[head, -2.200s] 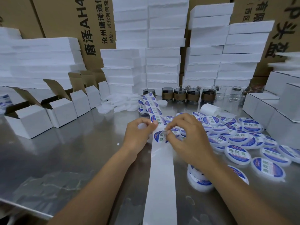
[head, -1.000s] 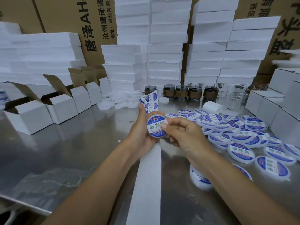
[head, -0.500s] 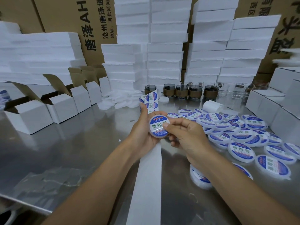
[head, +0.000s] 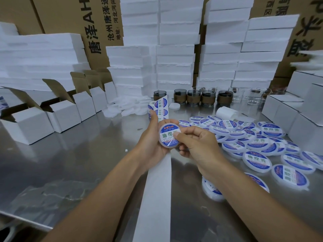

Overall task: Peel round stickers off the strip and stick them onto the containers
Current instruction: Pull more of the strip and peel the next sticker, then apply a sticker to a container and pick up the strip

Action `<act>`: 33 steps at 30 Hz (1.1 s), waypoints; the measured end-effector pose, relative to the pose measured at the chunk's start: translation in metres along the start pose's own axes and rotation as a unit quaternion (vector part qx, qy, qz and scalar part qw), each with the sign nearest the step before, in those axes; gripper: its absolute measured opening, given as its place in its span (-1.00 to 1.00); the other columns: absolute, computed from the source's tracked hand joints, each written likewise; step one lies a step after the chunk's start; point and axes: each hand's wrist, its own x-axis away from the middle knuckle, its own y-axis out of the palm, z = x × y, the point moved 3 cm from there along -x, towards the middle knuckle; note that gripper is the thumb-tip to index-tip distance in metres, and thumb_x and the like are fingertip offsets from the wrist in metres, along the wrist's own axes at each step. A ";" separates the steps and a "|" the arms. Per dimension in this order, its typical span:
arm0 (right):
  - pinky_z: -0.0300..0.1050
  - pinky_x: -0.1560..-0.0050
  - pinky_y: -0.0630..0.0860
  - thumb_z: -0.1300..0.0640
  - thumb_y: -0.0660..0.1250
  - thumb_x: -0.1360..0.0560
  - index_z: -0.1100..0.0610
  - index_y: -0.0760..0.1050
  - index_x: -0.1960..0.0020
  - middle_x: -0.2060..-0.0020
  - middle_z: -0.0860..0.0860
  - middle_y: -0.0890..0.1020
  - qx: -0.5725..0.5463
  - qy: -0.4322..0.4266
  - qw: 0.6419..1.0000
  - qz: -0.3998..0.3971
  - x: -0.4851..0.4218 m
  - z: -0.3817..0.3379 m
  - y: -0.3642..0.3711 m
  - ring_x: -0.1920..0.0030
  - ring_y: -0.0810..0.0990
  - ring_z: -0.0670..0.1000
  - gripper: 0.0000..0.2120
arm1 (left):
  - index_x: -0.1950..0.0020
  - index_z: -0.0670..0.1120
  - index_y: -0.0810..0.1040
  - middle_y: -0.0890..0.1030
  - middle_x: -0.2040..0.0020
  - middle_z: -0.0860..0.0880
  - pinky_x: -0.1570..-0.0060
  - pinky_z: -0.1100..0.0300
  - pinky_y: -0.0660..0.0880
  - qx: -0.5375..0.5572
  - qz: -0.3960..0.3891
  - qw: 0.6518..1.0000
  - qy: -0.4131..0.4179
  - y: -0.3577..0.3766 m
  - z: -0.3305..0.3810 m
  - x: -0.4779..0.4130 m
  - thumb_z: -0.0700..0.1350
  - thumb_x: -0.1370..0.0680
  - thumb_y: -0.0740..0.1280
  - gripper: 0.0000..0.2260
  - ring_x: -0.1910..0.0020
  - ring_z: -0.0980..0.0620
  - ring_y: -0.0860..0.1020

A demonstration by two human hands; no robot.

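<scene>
Shiny metal bench, scuffed & reflective, in a room packed w/ stock. At the back are big brown cartons w/ black Chinese print, and in front of them tall stacks of white foam slabs. Left side of the bench: a row of open boxes, white outside, brown inside the flaps. Right edge: closed boxes, also white. Far centre: dark jars w/ tan bands, w/ clear glasses to their right and a heap of plain white lids to their left. The right half of the bench is covered w/ labelled tubs, lying flat, many overlapping.

Left hand is curled round a container, holding it above the bench, face toward the camera, thumb up along its left rim. Right hand closes on the same container from the right: one fingertip pressed on the sticker, other fingers curled in below.

Strip runs from the near edge up the bench centre & passes behind the hands; beyond them it rises w/ stickers on it.

Container: flat, round, translucent white plastic. Sticker: round, glossy, blue top & bottom, white band w/ green characters, covers nearly the whole face. Near part of the strip: bare white backing paper, matte & smooth. Foam slabs are rough at the edges.
</scene>
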 end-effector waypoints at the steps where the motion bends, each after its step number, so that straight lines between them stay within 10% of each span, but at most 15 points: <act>1: -0.31 0.48 0.47 0.26 0.43 -0.41 0.26 0.54 0.09 0.35 0.15 0.59 0.002 0.001 1.000 0.002 0.000 0.000 0.000 0.55 0.42 -0.12 -0.88 | 0.08 -0.17 0.52 0.64 0.28 -0.10 0.30 0.21 0.58 0.000 0.002 1.000 0.000 0.000 0.000 0.000 0.29 -0.55 -0.07 -0.40 0.27 0.01 0.62; 10: -0.29 0.49 0.48 0.26 0.43 -0.41 0.13 0.50 0.25 0.52 0.01 0.57 0.048 -0.054 0.997 0.021 -0.004 0.004 0.000 0.58 0.44 -0.12 -0.86 | 0.10 -0.17 0.52 0.63 0.29 -0.10 0.24 0.20 0.58 -0.005 -0.002 1.000 0.003 0.000 -0.001 0.001 0.28 -0.56 -0.08 -0.40 0.23 -0.01 0.62; 17: 0.13 0.14 0.59 0.17 0.44 -0.39 0.03 0.49 0.28 0.50 -0.05 0.53 0.176 -0.173 0.966 0.081 -0.003 0.004 0.000 0.36 0.59 0.04 -0.85 | 0.11 -0.15 0.51 0.64 0.30 -0.05 0.15 0.17 0.54 -0.019 -0.015 1.000 0.010 0.002 -0.002 0.000 0.24 -0.56 0.02 -0.50 0.26 0.02 0.63; 24: 0.13 0.11 0.56 0.12 0.41 -0.43 0.12 0.48 0.17 0.42 0.01 0.58 0.191 -0.195 0.958 0.090 0.001 -0.001 0.000 0.30 0.62 0.08 -0.88 | -0.07 -0.20 0.52 0.65 0.02 -0.19 -0.03 0.10 0.56 -0.034 -0.058 0.997 0.037 0.004 -0.001 0.005 -0.16 -0.43 0.29 -0.76 0.05 -0.12 0.63; 33: -0.23 0.43 0.27 0.05 0.22 -0.54 0.09 0.25 0.05 0.42 -0.09 0.42 0.362 -0.257 0.895 0.036 0.001 0.002 0.001 0.39 0.41 -0.11 -0.83 | -0.03 -0.19 0.52 0.65 0.18 -0.08 0.19 0.20 0.59 -0.085 -0.050 0.993 0.059 0.000 -0.001 0.004 -0.25 -0.57 0.22 -0.88 0.19 0.01 0.63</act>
